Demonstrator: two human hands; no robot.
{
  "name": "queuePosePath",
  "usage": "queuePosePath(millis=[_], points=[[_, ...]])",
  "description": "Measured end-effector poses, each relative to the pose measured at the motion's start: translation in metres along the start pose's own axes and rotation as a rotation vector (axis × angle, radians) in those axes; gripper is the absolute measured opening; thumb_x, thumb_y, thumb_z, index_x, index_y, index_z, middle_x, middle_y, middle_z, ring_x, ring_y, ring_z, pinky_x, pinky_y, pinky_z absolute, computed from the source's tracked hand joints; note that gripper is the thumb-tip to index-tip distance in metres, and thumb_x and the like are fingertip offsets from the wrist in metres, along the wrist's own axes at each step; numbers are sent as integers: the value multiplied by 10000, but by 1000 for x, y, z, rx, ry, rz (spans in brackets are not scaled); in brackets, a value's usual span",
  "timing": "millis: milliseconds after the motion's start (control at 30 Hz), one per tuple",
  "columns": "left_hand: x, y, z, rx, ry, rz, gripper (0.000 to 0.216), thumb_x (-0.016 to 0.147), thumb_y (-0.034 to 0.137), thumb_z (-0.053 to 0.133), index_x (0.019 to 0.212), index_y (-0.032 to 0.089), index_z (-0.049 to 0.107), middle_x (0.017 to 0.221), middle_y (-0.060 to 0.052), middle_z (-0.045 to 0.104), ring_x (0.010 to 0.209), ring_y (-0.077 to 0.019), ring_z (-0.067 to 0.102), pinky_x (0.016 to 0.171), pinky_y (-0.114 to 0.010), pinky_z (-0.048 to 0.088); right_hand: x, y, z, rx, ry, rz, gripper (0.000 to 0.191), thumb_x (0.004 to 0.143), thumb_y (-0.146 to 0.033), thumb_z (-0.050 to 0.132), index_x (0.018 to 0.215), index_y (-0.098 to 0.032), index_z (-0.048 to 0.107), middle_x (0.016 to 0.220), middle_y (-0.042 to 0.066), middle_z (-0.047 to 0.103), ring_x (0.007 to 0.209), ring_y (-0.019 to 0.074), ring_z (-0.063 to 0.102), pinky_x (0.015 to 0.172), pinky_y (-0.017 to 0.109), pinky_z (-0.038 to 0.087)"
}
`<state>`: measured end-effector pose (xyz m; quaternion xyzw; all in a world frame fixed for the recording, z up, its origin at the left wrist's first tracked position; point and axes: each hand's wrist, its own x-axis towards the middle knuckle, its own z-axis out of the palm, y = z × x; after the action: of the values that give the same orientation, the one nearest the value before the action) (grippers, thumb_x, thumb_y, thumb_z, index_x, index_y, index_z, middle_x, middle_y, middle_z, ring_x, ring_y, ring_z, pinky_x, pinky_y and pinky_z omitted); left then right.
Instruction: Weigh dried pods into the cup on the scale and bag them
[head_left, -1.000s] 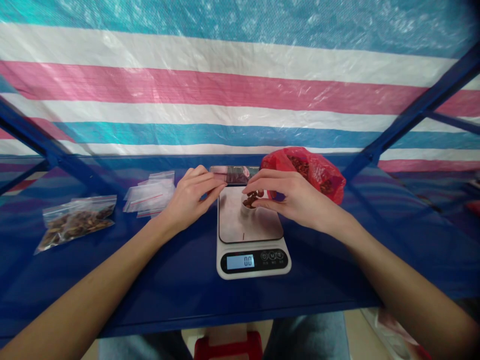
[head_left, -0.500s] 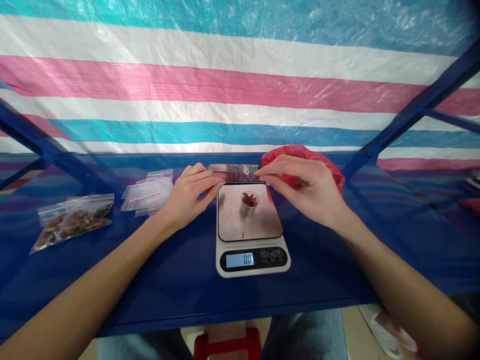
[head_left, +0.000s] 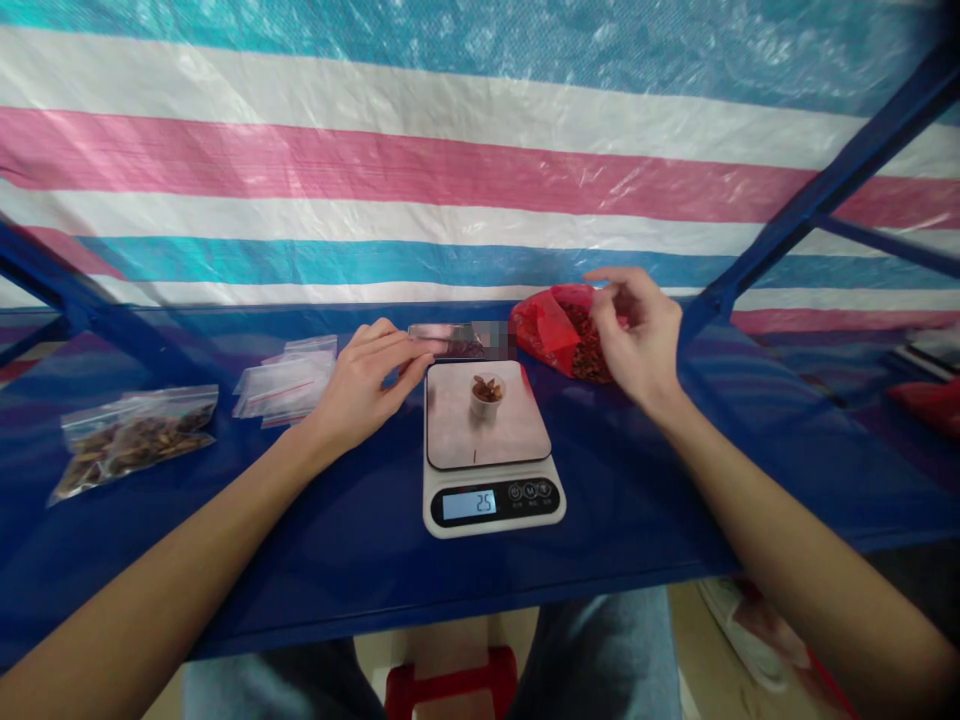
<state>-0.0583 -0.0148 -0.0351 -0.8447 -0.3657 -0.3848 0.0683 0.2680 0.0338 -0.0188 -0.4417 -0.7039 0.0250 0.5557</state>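
My left hand is closed at the left end of a glossy dark rectangular panel just behind the scale. The panel reflects the striped sheet, and part of it is blurred. My right hand, thumb and index finger apart, hovers at the right side of a red plastic bag of brown dried pieces. Between my arms stands a white digital scale with a display showing 2.5. On its plate is a small white cup filled with brown dried pieces.
Left of my left hand lie several clear zip bags. Farther left are filled zip bags of brown pieces. All rest on a blue table. A striped sheet hangs behind, and a blue metal brace slants up at right.
My right hand has let go of the panel and moved right and up beside the red bag, uncovering its contents. The reading went from 0.0 to 2.5. My left hand stays at the panel.
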Motion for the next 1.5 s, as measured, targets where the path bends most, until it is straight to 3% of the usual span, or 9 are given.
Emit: queuePosePath(millis=[133, 267, 400, 500, 633, 800, 967, 1133, 1500], points=[[-1, -2, -1, 1, -16, -41, 191, 1051, 271, 563, 944, 206, 707, 807, -17, 705, 823, -194, 582, 778, -347, 411, -3, 0, 0, -76, -32, -5, 265, 1035, -325, 514, 1145, -238, 738, 770, 26, 673, 664, 197, 628, 689, 351, 525], [-2, -3, -3, 1, -11, -50, 236, 1043, 243, 537, 821, 210, 608, 741, -2, 634, 772, -189, 549, 744, -345, 403, 4, 16, -3, -170, -69, 11, 240, 971, -207, 510, 983, -232, 748, 930, 65, 772, 786, 228, 698, 773, 359, 549], [-1, -2, -3, 0, 4, -77, 310, 1021, 231, 523, 717, 226, 464, 684, 10, 533, 725, -184, 513, 700, -339, 392, 9, 41, -3, -317, -250, 26, 236, 864, -124, 543, 886, -213, 760, 959, 91, 788, 875, 270, 725, 865, 401, 560], [0, -3, -2, -26, 4, -89, 369, 1002, 216, 538, 677, 235, 364, 648, 19, 496, 713, -182, 498, 707, -342, 391, 7, 53, 0, -403, -405, 27, 319, 838, -89, 546, 1020, -180, 790, 1051, 119, 807, 936, 298, 745, 904, 420, 566], [-1, -4, 1, -30, 16, -98, 420, 986, 186, 537, 661, 238, 276, 622, 22, 464, 694, -179, 471, 705, -344, 384, 3, 54, 3, -438, -571, -14, 351, 902, -155, 581, 1197, -146, 771, 1200, 169, 790, 1067, 347, 746, 963, 441, 556], [-1, -5, 1, -14, 7, -109, 418, 976, 170, 522, 655, 238, 264, 612, 21, 452, 686, -180, 468, 697, -347, 384, 1, 52, 4, -428, -704, -40, 343, 891, -150, 618, 1206, -152, 753, 1222, 169, 774, 1081, 332, 741, 953, 400, 546], [-1, -4, 1, -40, 11, -103, 418, 972, 173, 526, 653, 240, 265, 612, 18, 449, 685, -184, 468, 686, -358, 381, 0, 59, 4, -397, -704, -131, 311, 832, -69, 593, 1071, -171, 764, 1132, 147, 775, 1072, 308, 724, 977, 384, 530], [0, -2, 1, -48, -3, -120, 413, 973, 192, 520, 643, 238, 276, 608, 14, 449, 685, -184, 472, 690, -368, 388, 1, 59, 5, -350, -668, -174, 271, 769, -22, 571, 910, -177, 742, 1012, 125, 777, 972, 287, 725, 907, 352, 528], [0, -2, 0, -46, 5, -92, 413, 984, 166, 526, 656, 236, 284, 621, 18, 453, 698, -181, 473, 696, -356, 380, 5, 56, 0, -332, -658, -174, 281, 733, 29, 500, 799, -178, 678, 915, 121, 753, 867, 282, 721, 794, 332, 492]])
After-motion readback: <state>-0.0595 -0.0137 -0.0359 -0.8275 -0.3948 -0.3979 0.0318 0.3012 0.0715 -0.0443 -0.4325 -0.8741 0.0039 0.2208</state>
